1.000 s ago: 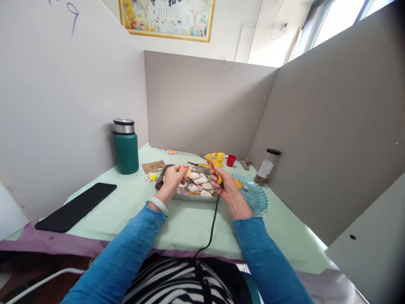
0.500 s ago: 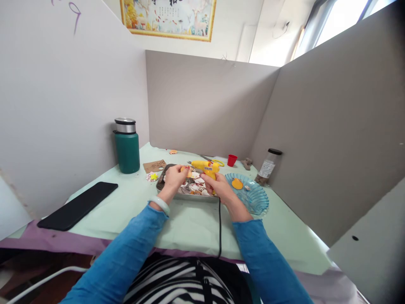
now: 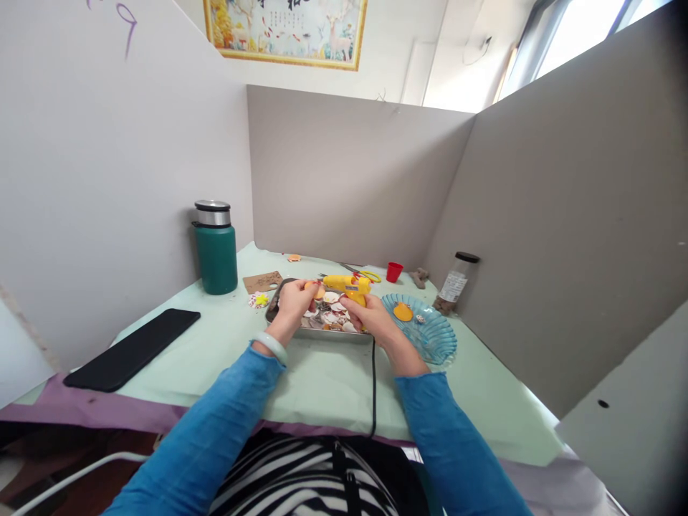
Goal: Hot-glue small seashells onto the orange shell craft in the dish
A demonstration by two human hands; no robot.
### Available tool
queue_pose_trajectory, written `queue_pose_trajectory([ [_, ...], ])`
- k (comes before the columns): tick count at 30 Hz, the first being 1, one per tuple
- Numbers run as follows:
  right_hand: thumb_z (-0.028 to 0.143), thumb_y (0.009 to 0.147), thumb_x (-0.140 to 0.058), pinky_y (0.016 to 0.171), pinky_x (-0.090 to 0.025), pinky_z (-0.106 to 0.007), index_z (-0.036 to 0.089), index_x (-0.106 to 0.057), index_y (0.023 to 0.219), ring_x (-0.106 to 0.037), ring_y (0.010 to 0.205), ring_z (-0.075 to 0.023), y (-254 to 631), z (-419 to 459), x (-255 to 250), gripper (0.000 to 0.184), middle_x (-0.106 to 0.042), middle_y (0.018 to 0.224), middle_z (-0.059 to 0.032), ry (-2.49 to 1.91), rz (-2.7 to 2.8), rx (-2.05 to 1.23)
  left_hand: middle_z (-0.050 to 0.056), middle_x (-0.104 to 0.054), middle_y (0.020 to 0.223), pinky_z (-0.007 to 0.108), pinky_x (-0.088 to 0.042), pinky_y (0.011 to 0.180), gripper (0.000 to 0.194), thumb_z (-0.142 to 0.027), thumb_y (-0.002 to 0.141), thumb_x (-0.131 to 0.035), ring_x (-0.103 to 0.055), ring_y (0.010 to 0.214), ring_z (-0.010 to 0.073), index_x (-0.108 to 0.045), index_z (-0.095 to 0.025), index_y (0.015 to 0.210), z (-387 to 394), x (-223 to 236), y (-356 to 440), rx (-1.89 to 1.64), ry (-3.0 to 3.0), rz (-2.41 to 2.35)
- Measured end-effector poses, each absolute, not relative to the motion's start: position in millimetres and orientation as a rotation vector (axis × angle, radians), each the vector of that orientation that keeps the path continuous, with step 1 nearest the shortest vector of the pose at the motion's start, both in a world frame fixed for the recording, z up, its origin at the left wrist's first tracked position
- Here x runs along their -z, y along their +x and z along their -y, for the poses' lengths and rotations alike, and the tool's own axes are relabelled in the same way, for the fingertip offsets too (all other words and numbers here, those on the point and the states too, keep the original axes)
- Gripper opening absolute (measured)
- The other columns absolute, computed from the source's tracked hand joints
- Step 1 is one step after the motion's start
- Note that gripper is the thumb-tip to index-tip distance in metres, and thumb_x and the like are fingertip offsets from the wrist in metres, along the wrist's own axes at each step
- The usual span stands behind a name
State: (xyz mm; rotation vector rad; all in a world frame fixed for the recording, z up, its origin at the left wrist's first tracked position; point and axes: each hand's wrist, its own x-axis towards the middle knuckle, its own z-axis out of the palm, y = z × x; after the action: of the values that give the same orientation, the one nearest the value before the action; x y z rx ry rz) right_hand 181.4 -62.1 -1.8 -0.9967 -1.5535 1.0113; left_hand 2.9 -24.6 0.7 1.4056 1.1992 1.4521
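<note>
My right hand is wrapped round the handle of a yellow glue gun, whose nozzle points left. A black cord runs down from its grip over the table's front edge. In my left hand a small orange shell is pinched between thumb and fingers, close to the nozzle; part of it is hidden by the fingers. Both hands are above a metal tray full of white, brown and reddish shells. On the blue scalloped plate to the right lie an orange shell and a small spotted piece.
A green bottle and a black flat pad are on the left. Behind the tray are a brown card, yellow-handled scissors and a red cup. A lidded jar leans by the right partition. Partitions enclose three sides.
The glue gun has shifted very slightly down and to the left. My left hand has drawn back a little to the left with the orange shell still in it.
</note>
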Motion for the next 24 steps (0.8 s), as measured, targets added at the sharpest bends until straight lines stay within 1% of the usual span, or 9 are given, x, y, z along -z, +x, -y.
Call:
queue_pose_trajectory([
  [4,0.056,0.077,-0.068,0.041,-0.028,-0.024,0.022,-0.046,0.055,-0.036,0.039,-0.0091,181.6,62.3,1.7,0.046,-0.043,0.041,0.0049,-1.000,1.570,-0.984,-0.002,-0.055,0.046,0.021,-0.033,0.042,0.022,-0.036,0.071,-0.064,-0.046,0.036,0.0090,-0.065,-0.015,0.067,24.1,-0.1,2.9,-1.482,1.416,-1.214],
  [8,0.057,0.075,-0.070,0.040,-0.027,-0.024,0.022,-0.047,0.055,-0.035,0.038,-0.0090,179.4,66.2,-2.4,0.045,-0.042,0.040,0.0052,-1.002,1.549,-0.993,-0.001,-0.054,0.046,0.020,-0.033,0.042,0.022,-0.036,0.072,-0.064,-0.045,0.036,0.0081,-0.064,-0.015,0.066,24.3,0.0,3.3,-1.466,1.433,-1.187],
  [12,0.057,0.073,-0.071,0.039,-0.026,-0.024,0.022,-0.048,0.056,-0.035,0.038,-0.0089,178.6,67.0,-3.5,0.045,-0.042,0.041,0.0055,-1.006,1.533,-0.996,-0.001,-0.056,0.049,0.021,-0.035,0.042,0.020,-0.034,0.071,-0.065,-0.045,0.036,0.0079,-0.064,-0.014,0.068,23.6,0.2,3.6,-1.479,1.377,-1.144],
  [18,0.055,0.075,-0.069,0.040,-0.026,-0.025,0.023,-0.048,0.058,-0.035,0.039,-0.0093,178.1,67.3,-3.6,0.042,-0.042,0.041,0.0057,-1.022,1.550,-0.979,0.000,-0.058,0.051,0.021,-0.035,0.042,0.021,-0.034,0.071,-0.066,-0.045,0.037,0.0079,-0.064,-0.014,0.068,23.0,0.7,3.2,-1.466,1.394,-1.130],
  [22,0.054,0.077,-0.067,0.041,-0.027,-0.025,0.023,-0.046,0.055,-0.035,0.039,-0.0094,178.4,67.7,-4.7,0.043,-0.042,0.039,0.0052,-1.021,1.569,-0.955,0.000,-0.056,0.050,0.021,-0.034,0.042,0.021,-0.034,0.072,-0.065,-0.045,0.038,0.0082,-0.064,-0.014,0.068,24.7,-0.3,3.1,-1.460,1.400,-1.135],
  [24,0.053,0.078,-0.066,0.041,-0.028,-0.025,0.022,-0.048,0.058,-0.036,0.039,-0.0092,179.5,66.2,-3.8,0.041,-0.042,0.039,0.0056,-1.024,1.559,-0.942,-0.002,-0.053,0.047,0.021,-0.033,0.042,0.022,-0.035,0.072,-0.065,-0.044,0.037,0.0082,-0.062,-0.015,0.066,25.3,-0.5,3.2,-1.467,1.394,-1.139],
])
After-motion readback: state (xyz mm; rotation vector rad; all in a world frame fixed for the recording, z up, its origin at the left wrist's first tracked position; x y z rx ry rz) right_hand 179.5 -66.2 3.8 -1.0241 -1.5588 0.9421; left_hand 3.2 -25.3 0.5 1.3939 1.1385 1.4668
